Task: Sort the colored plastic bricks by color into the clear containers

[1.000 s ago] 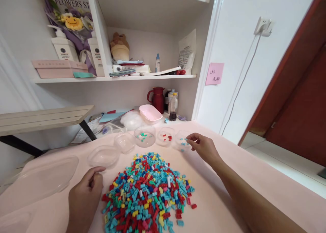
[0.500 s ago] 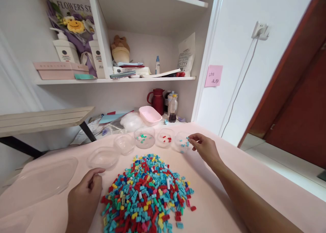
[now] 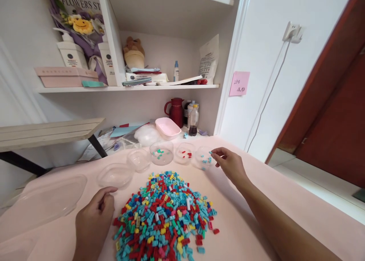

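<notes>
"What do we hold in our right hand (image 3: 228, 165)?"
"A small blue brick (image 3: 211, 152), at the rim of the rightmost clear bowl (image 3: 201, 163)."
"And by our left hand (image 3: 96, 217)?"
"The heap of mixed bricks (image 3: 165, 215), just to its right."

Heap of bricks (image 3: 165, 219) on the table (image 3: 239, 230) before a row of bowls (image 3: 161, 158)

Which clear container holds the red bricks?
The small round one, between the green-brick container and the blue-brick one by the right hand; only it holds red pieces.
</notes>
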